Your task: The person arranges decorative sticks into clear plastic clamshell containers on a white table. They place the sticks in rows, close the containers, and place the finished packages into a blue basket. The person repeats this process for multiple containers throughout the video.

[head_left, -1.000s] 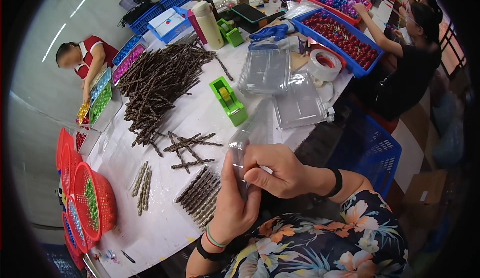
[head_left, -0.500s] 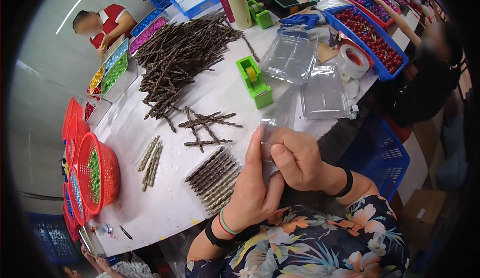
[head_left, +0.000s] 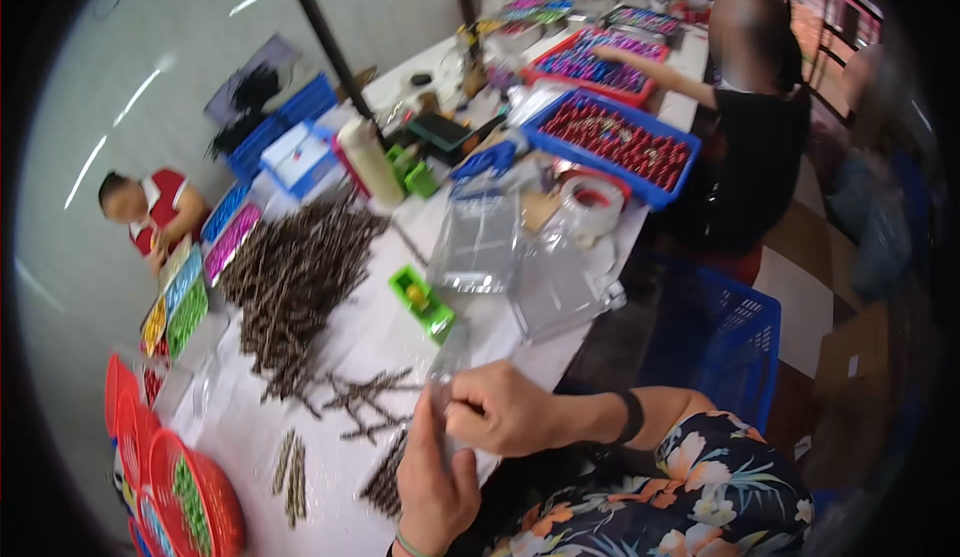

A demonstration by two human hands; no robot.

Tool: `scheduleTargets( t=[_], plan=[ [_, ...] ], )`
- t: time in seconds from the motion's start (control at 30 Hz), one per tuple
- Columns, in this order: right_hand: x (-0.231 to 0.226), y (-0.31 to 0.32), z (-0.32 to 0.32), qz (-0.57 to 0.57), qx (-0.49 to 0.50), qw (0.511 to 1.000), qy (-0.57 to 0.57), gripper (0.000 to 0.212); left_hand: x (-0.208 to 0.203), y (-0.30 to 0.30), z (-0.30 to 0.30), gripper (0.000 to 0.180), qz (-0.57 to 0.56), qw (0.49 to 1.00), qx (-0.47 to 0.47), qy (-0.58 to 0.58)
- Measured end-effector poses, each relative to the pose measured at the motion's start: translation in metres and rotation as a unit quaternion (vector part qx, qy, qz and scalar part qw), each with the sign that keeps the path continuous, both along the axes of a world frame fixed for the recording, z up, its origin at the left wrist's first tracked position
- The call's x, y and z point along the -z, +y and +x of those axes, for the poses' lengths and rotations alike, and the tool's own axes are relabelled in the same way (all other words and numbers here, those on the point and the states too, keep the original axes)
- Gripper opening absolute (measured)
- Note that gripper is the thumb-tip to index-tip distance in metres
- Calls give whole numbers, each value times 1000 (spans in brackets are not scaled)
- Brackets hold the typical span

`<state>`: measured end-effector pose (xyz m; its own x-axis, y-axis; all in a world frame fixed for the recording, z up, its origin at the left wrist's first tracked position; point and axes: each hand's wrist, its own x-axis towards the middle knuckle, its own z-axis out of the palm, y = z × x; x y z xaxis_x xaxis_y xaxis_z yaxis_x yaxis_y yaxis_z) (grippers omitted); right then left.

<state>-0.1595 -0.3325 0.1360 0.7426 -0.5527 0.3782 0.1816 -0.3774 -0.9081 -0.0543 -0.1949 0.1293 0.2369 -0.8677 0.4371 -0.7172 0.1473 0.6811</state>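
A clear plastic bag (head_left: 453,349) is held between my two hands, its film reaching up and away from me. My left hand (head_left: 432,492) steadies the bag from the left with its fingers fairly straight. Pressed against it, my right hand (head_left: 505,412) curls its fingers closed on the film. Just beyond the bag stands a green tape dispenser (head_left: 421,304). Partly hidden behind my left hand is a set of dark twisted sticks (head_left: 384,477). Several loose dark sticks (head_left: 365,402) lie crossed beside my hands, and a few paler ones (head_left: 291,477) are farther left.
A large heap of brown twisted sticks (head_left: 300,287) covers the table's left middle. Clear plastic packs (head_left: 480,237) lie by a tape roll (head_left: 592,200). A blue tray of red beads (head_left: 612,147) is farther back. Red baskets (head_left: 205,502) line the left edge. Two people sit nearby.
My view has swung up and to the right, so the table sits lower and more of the far end shows. My hands still hold the bag together.
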Motion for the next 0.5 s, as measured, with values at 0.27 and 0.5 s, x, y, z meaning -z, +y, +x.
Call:
scheduleTargets(
  t=[0.27, 0.5],
  plan=[
    [-4, 3, 19, -83, -14, 989, -121, 18, -17, 10, 36, 48, 29, 980, 39, 192],
    [-2, 7, 33, -145, 14, 979, -140, 20, -15, 15, 48, 45, 20, 977, 37, 207]
  ],
)
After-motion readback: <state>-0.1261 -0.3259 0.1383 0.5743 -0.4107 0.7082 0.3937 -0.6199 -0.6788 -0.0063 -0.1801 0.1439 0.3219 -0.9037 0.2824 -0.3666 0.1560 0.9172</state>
